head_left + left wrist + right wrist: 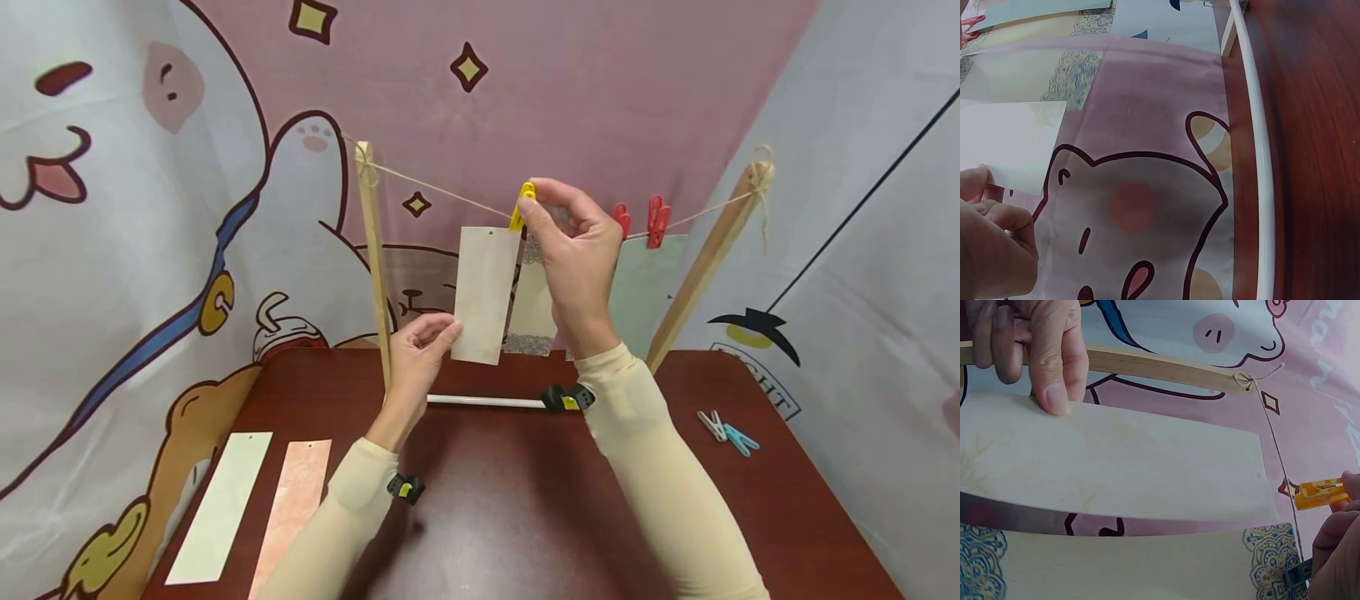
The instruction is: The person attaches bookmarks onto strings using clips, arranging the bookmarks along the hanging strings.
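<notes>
My left hand (417, 357) pinches a cream paper bookmark (483, 300) by its left edge, below the string (442, 190). The bookmark hangs upright with a small hole near its top. Between thumb and fingers of my right hand (583, 262) is a yellow clothespin (522, 207), its lower tip overlapping the bookmark's top right corner in the head view. Seen from the right wrist, the clothespin (1319, 492) is right at the string, and the bookmark's top edge (1265, 475) lies just short of it. A second bookmark with patterned ends (531, 308) hangs beside, partly behind my right hand.
Wooden posts (372, 267) (708, 262) carry the string. Red clothespins (657, 223) hold a pale green bookmark (652, 287). Pale green (221, 508) and pink (296, 500) bookmarks lie at left; white (712, 426) and blue (741, 439) clothespins at right. A white rod (487, 402) runs between the posts.
</notes>
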Demonstrator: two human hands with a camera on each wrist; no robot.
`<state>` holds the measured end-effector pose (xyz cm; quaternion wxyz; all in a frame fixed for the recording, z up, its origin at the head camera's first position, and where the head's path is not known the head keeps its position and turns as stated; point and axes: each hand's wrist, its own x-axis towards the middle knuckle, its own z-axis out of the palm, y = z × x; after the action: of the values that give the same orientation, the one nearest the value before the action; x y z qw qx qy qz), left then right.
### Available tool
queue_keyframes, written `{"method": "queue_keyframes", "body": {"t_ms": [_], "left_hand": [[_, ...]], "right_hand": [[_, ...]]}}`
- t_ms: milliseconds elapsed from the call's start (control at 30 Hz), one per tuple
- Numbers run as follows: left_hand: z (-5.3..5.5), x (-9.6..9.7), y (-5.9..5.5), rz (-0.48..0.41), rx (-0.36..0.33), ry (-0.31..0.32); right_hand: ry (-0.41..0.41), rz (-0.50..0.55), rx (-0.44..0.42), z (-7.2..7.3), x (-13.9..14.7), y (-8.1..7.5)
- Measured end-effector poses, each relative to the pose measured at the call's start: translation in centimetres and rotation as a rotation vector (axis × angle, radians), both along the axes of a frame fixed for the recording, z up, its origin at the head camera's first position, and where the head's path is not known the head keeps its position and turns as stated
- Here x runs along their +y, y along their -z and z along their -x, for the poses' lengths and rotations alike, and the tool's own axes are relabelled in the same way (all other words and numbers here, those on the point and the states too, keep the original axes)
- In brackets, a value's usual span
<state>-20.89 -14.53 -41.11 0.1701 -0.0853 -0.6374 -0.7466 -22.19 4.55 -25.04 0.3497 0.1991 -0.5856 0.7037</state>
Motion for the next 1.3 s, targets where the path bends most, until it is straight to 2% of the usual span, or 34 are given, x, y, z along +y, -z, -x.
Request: {"method": "queue_keyframes", "body": {"t_ms": [200,333,500,700,900,1133,1300], "left_hand": [[0.3,0.3,-0.1,-0.011,0.011,0.021],[0.5,0.4,-0.1,-0.013,0.004,0.032],[0.8,0.5,-0.2,-0.005,0.0,0.034],[1.3,0.8,0.0,-0.025,-0.001,0.041],[1.5,1.0,0.1,-0.016,0.005,0.05],[1.4,1.2,-0.1,-0.035,0.016,0.054],[1.3,1.3,-0.1,-0.032,0.007,0.059]], "right_hand": [[0.0,-0.029,0.036,0.2,-0.5,-0.8],[-0.007,-0.015,-0.008,0.4,-0.8,-1.3],[0.025,-0.044,-0.072,0.7,-0.9,-1.6],[0.065,-0.174,-0.13,0.9,-0.6,-1.6],[0.088,-0.309,-0.184,0.8,-0.2,-2.4],[0.113,-0.425,-0.254,0.5,0.3,-2.9],[0.142,-0.538,-0.264,0.5,0.8,-3.0]]}}
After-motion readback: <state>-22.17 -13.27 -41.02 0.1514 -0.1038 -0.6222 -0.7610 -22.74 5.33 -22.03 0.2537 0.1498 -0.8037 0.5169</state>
